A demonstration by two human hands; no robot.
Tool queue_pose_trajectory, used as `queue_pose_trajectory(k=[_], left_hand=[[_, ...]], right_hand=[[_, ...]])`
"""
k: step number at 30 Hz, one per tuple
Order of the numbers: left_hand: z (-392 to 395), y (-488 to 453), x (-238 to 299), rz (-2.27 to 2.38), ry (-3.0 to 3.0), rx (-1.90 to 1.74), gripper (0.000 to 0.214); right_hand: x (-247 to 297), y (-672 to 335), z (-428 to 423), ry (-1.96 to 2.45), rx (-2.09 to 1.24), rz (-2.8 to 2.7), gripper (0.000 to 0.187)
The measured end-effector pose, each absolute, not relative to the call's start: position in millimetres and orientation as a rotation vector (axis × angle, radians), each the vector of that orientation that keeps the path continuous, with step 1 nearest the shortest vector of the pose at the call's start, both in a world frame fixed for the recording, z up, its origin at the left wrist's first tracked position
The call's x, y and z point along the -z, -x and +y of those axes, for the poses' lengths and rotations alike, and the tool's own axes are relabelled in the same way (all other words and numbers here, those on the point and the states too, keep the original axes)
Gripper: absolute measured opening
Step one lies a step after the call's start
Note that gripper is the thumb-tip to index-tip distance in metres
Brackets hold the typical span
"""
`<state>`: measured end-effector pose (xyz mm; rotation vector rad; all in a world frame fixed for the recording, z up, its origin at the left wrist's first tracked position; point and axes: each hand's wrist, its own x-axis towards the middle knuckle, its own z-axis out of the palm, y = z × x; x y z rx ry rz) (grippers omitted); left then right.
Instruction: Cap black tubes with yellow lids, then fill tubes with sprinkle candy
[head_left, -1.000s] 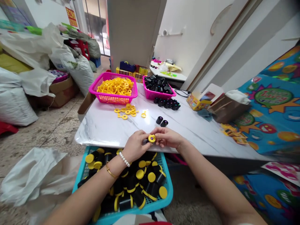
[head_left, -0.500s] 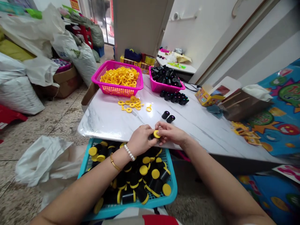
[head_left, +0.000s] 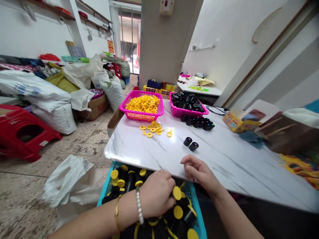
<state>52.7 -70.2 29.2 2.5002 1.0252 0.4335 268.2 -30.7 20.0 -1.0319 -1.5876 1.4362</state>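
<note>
Writing is showing on a red sign (head_left: pixel 110 46) far ahead of the hands and on a yellow box (head_left: pixel 235 122) ahead and to the right of them, but both are too blurred to read. Left hand (head_left: pixel 156 194) is reaching down into the teal basket (head_left: pixel 104 196), fingers curling over the pile. Their tips are touching a capped tube (head_left: pixel 176 193) just right of the grip, though whether they are clamping it cannot be told. Right hand (head_left: pixel 199 171) is hovering at the table (head_left: pixel 139 149) edge, just right of the left and ahead of it, fingers loosely bent and holding nothing. Two black tubes (head_left: pixel 190 144) are lying just ahead of it. Yellow rings (head_left: pixel 152 127) are lying farther ahead of the left hand, in front of a pink basket (head_left: pixel 142 117).
</note>
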Motion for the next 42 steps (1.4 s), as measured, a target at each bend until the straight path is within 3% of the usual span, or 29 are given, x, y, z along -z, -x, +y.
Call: queue_pose_trajectory(k=[4,8,12,17,29,34,37,42], left_hand=[[-52.5,-23.4,-42.2,1.079,-2.387,-0.582,0.054],[27.7,0.9,-42.3,1.577,-2.427,-0.923,0.035],[69.5,5.2,-28.1,1.865,-2.404,-0.727,0.018],[48.2,-8.0,-13.5,1.705,-2.530,-0.795,0.014],[55.1,14.8,-13.9,1.503,-2.223,-0.949,0.008],[42.7,0.8,-11.8,1.422,-2.349,-0.901,0.014],[32.4,-13.3,-13.1,1.283,-2.365,-0.900,0.016],[31.6,-35.1,-30.2,1.018,-2.343,-0.883,0.012]], right_hand=[[-19.6,-265.0,-30.3,1.041,-1.453,-1.627,0.023],[-17.6,-265.0,-32.1,1.068,-1.404,-1.600,0.024],[-12.5,-268.3,-35.4,1.097,-1.354,-1.496,0.025],[-16.1,-260.5,-30.4,1.180,-1.347,-1.488,0.027],[-18.7,-243.3,-26.6,1.402,-1.017,-1.650,0.023],[-29.0,-214.6,-6.5,1.346,-0.539,-1.868,0.017],[-30.1,-195.2,2.1,1.369,-0.291,-2.079,0.033],[-25.8,-207.9,1.2,1.440,-0.280,-2.146,0.017]])
